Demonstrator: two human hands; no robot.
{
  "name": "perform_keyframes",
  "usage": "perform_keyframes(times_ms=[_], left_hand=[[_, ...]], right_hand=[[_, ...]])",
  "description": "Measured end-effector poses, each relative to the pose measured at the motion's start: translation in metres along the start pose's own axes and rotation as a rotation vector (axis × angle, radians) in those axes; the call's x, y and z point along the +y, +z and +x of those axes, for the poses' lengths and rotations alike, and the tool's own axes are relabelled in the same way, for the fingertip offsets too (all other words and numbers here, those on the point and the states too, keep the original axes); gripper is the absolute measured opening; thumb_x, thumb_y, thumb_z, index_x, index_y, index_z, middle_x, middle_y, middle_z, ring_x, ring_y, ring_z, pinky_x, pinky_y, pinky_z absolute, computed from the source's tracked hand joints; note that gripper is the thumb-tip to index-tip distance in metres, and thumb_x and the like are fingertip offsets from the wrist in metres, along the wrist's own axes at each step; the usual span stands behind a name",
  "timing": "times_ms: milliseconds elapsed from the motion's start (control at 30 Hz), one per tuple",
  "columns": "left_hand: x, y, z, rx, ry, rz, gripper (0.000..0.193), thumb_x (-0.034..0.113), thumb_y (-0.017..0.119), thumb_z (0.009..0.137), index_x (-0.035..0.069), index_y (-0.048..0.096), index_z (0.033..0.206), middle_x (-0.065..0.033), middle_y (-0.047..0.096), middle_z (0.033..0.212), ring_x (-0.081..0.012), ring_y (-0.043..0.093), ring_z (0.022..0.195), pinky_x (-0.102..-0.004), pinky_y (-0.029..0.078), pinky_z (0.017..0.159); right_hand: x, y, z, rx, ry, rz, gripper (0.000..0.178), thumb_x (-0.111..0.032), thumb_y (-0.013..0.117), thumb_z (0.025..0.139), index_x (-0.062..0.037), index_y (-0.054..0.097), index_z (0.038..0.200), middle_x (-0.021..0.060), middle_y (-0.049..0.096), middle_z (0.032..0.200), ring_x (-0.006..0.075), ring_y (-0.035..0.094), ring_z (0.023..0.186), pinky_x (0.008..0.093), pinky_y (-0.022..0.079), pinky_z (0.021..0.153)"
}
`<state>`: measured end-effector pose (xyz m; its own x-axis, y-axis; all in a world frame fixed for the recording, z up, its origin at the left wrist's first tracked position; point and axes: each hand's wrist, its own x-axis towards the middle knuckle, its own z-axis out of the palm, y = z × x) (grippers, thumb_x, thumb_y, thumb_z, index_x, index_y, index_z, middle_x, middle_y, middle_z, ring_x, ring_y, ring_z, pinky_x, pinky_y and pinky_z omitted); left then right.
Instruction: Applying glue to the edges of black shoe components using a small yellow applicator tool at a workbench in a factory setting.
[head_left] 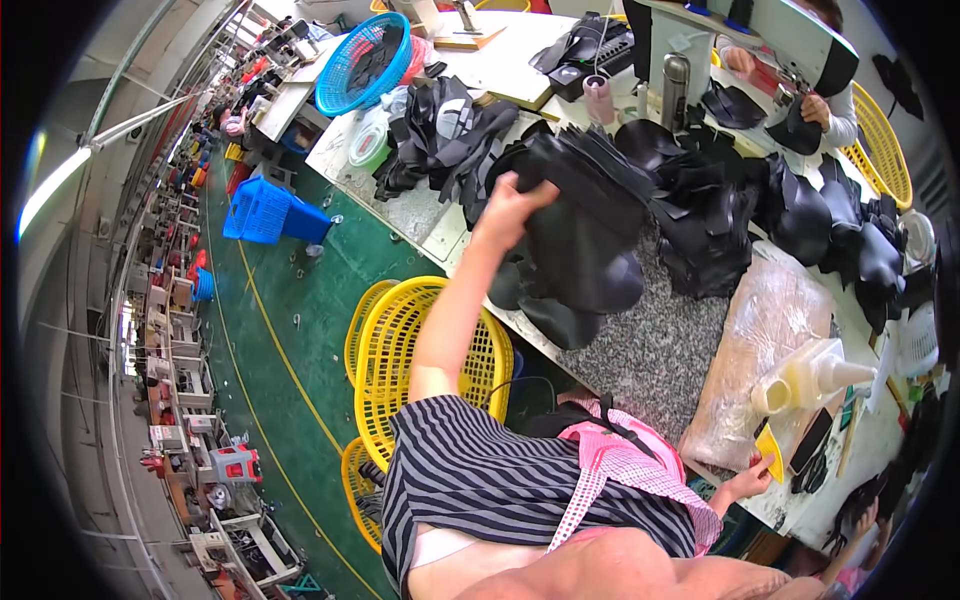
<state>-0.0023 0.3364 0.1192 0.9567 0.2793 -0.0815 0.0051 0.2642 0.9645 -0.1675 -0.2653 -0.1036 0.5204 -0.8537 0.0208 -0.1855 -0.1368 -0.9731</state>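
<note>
Left side: green floor (290, 330) with a yellow line, a blue crate (258, 210) standing on it, and a row of machines running away along the far left rim. Nearer in, stacked yellow baskets (400, 345) stand on the floor just beside the near-left edge of the surface (650, 350), directly below the raised left forearm.

Left hand (508, 205): arm stretched up and forward, fingers closed over the top edge of a bundle of black cut pieces (585, 235). The bundle hangs down and to the right of the hand, long axis roughly upright with a slight tilt, its lower end over the surface edge, above further dark pieces that overhang that edge. The grip is on the upper left corner; the fingertips are hidden behind the material.

Centre: speckled grey surface, bare patch below and right of the bundle. That is the only open room close by. Behind the bundle, a heap of black pieces (720, 215) covers the middle of the surface; more black material (435, 135) lies to the far left of it, by a blue basket (365, 60).

Right: a clear plastic bag (760, 340) lies along the near right part of the surface, with a pale squeeze bottle (815, 375) on its side by it.

Right hand (750, 480): low, at the near edge, well apart from the bundle, fingers pinching a small yellow card (770, 462). The left hand is far nearer the bundle.

Far right rim: another person's hand (815, 108) at a machine, and a yellow basket (880, 140).
</note>
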Motion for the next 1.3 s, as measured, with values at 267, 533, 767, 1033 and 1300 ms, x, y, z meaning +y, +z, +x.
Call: perform_keyframes(times_ms=[267,533,767,1033,1300], left_hand=[[0.012,-0.153,0.136,0.137,-0.016,-0.216,0.036,0.021,0.075,0.088,0.005,0.064,0.118,-0.0097,0.069,0.111,-0.0246,0.067,0.098,-0.0414,0.054,0.089],[-0.117,-0.290,0.176,0.512,0.038,0.832,0.043,0.006,0.084,0.065,-0.002,0.064,0.102,-0.0098,0.066,0.093,-0.0269,0.065,0.082,-0.0437,0.053,0.072],[-0.054,-0.124,0.194,0.492,0.878,1.442,0.074,0.013,0.074,0.077,0.007,0.042,0.143,-0.0231,0.054,0.127,-0.0397,0.051,0.120,-0.0530,0.041,0.100],[-0.064,0.078,0.128,-0.263,0.592,1.147,0.068,0.016,0.077,0.077,-0.001,0.048,0.136,-0.0201,0.052,0.135,-0.0365,0.047,0.126,-0.0417,0.033,0.109],[-0.141,0.088,0.205,-0.600,0.373,1.185,0.101,0.024,0.081,0.064,-0.002,0.030,0.148,-0.0276,0.039,0.146,-0.0391,0.034,0.139,-0.0416,0.028,0.116]], right_hand=[[0.010,-0.013,-0.003,0.120,-0.010,-0.065,0.040,-0.035,0.067,0.094,0.0051,0.067,0.094,0.0076,0.068,0.076,0.0106,0.061,0.064,0.0241,0.051,0.060],[-0.007,-0.015,-0.022,0.027,0.002,-0.225,0.043,-0.036,0.061,0.098,0.0033,0.064,0.081,0.0034,0.063,0.071,0.0091,0.054,0.061,0.0275,0.045,0.057],[-0.054,0.012,-0.015,0.097,0.032,-0.102,0.036,-0.031,0.065,0.097,0.0042,0.069,0.090,0.0063,0.069,0.083,0.0115,0.064,0.073,0.0262,0.052,0.065],[-0.086,0.061,0.015,-0.231,-0.456,-0.616,0.019,-0.016,0.066,0.091,0.0016,0.066,0.083,0.0191,0.059,0.070,0.0370,0.058,0.062,0.0433,0.043,0.057],[-0.100,0.018,-0.006,-0.434,-0.254,-0.786,0.056,-0.044,0.063,0.093,0.0034,0.058,0.064,0.0220,0.053,0.057,0.0373,0.053,0.051,0.0478,0.037,0.052]])
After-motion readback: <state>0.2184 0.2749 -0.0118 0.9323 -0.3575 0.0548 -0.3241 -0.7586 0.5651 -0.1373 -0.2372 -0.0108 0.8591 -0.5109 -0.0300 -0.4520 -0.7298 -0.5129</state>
